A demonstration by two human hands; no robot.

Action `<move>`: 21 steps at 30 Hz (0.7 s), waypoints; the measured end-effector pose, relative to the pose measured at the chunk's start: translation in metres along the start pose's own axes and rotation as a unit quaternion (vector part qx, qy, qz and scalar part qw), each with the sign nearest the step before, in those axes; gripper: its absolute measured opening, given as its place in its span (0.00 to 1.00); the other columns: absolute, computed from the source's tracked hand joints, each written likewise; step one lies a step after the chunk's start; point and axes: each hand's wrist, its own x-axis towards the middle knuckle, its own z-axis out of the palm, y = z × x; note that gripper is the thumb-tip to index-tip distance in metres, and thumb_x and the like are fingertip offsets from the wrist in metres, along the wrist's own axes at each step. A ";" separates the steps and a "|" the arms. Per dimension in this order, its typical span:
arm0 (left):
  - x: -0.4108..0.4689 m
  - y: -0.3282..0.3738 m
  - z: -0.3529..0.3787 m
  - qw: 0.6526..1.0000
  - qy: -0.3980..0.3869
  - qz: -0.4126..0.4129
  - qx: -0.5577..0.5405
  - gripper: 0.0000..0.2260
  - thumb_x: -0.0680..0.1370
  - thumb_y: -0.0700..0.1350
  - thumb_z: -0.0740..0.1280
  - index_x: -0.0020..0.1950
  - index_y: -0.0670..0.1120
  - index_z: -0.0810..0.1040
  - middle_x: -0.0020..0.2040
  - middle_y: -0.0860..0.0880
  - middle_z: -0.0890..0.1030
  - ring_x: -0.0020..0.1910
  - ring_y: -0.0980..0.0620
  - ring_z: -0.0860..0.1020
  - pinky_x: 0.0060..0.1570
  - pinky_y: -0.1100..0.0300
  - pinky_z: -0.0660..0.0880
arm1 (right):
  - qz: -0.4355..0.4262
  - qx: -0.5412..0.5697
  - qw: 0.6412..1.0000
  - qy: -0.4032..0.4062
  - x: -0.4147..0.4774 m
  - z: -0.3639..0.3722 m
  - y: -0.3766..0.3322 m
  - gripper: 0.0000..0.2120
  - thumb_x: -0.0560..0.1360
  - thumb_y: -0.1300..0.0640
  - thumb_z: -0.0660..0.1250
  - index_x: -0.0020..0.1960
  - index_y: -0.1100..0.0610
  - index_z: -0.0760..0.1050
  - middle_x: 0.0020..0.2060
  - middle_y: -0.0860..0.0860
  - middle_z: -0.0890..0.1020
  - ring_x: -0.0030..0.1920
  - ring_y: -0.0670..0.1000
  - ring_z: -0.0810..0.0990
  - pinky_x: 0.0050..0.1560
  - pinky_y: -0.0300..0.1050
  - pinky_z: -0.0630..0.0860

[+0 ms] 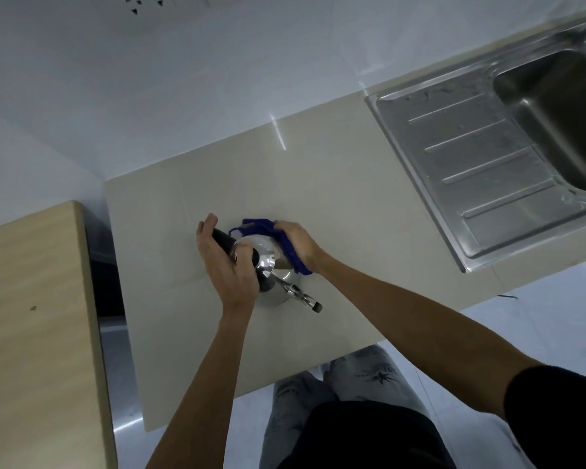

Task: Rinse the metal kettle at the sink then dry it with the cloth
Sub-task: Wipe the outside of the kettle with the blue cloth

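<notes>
Drying: the metal kettle (268, 262) stands mid-surface (335, 204), well left of the sink (555, 106).
Left hand (225, 262): clamped on the black handle.
Right hand (296, 243): pressing the blue cloth (286, 247) to the body.
Handling: probably light, rigid, slick when wet; the handle seems the safest hold.

One metal kettle (268, 258) stands on the single pale counter (335, 198). One blue cloth (285, 245) lies against the kettle's far side. Two hands are on the kettle: one left hand (224, 262) at its left, one right hand (295, 242) at its right, over the cloth. One steel sink (481, 157) sits well to the kettle's right, with one basin and five raised ribs. One wooden surface (38, 316) lies to the kettle's left.
</notes>
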 end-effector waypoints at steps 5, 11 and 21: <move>-0.004 0.004 0.007 0.999 0.019 0.008 0.030 0.23 0.73 0.45 0.58 0.67 0.38 0.72 0.69 0.42 0.73 0.75 0.41 0.65 0.73 0.64 0.62 | -0.020 0.142 0.988 0.049 -0.041 -0.005 0.029 0.16 0.83 0.50 0.60 0.65 0.56 0.76 0.52 0.55 0.83 0.50 0.54 0.82 0.55 0.50 0.78; -0.019 0.020 0.019 0.985 0.068 -0.034 0.153 0.24 0.74 0.49 0.54 0.59 0.36 0.79 0.66 0.40 0.74 0.73 0.39 0.66 0.76 0.51 0.58 | -0.021 0.080 0.994 0.067 -0.072 -0.038 0.026 0.13 0.81 0.65 0.62 0.65 0.63 0.77 0.54 0.63 0.84 0.51 0.56 0.83 0.55 0.47 0.79; -0.024 0.022 -0.002 0.961 0.007 -0.003 0.276 0.31 0.77 0.63 0.55 0.59 0.37 0.80 0.64 0.39 0.74 0.69 0.38 0.69 0.72 0.38 0.61 | -0.034 -0.169 0.977 0.126 -0.097 -0.153 -0.024 0.12 0.80 0.65 0.59 0.57 0.60 0.80 0.43 0.56 0.84 0.40 0.54 0.80 0.41 0.46 0.75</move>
